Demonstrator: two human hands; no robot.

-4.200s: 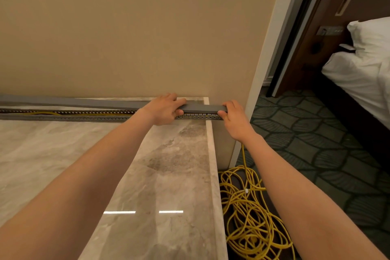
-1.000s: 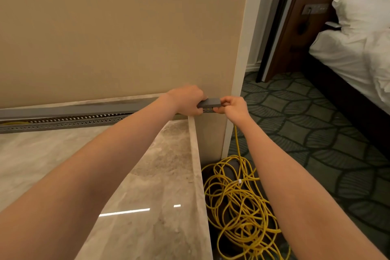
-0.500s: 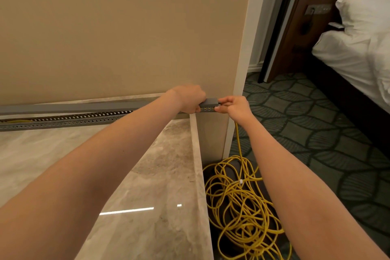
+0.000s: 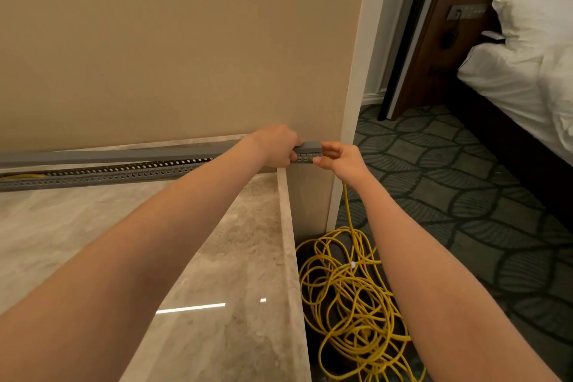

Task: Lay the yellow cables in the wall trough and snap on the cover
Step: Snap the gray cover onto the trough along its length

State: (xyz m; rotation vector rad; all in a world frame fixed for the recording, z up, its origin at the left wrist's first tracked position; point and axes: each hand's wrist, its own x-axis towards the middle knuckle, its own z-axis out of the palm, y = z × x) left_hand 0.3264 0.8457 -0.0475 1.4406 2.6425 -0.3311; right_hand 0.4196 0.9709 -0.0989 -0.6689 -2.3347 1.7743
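Note:
A grey slotted trough [image 4: 102,175] runs along the foot of the beige wall on the marble counter. Its grey cover [image 4: 124,155] lies along the top of it, with a gap showing at the left where a yellow cable [image 4: 24,177] is visible inside. My left hand [image 4: 276,146] grips the cover near its right end. My right hand [image 4: 341,160] pinches the very end of cover and trough [image 4: 310,150] at the wall corner. A yellow cable [image 4: 347,205] drops from under my right hand to a tangled yellow coil [image 4: 350,295] on the floor.
The marble counter [image 4: 217,273] ends in a raised edge just left of the coil. Patterned dark carpet [image 4: 465,195] spreads to the right. A bed with white linen [image 4: 527,71] and a dark wooden panel stand at the far right.
Since four seconds ago my left hand has slid right along the cover toward the end. Over the last second both hands stay at the end, almost still.

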